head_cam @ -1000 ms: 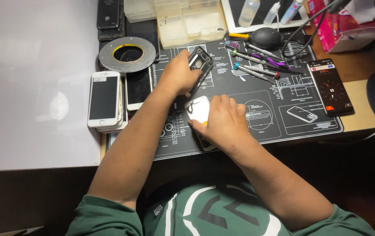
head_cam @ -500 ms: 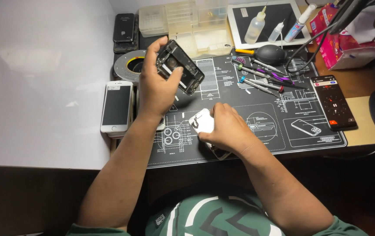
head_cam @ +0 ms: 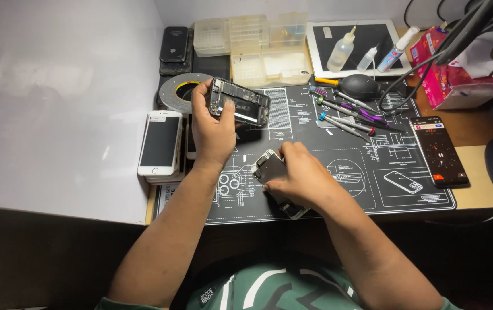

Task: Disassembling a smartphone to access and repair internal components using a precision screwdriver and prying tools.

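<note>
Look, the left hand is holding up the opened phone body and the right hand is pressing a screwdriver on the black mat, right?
Not quite: the head view shows the right hand on a phone screen panel, not a screwdriver. The left hand holds up the opened phone body over the black mat.

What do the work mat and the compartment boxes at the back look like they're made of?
The work mat looks like soft rubber or silicone: matte black, white printed diagrams, lying flat. The compartment boxes look like translucent, slightly yellowed hard plastic, their dividers showing through the walls.
</note>
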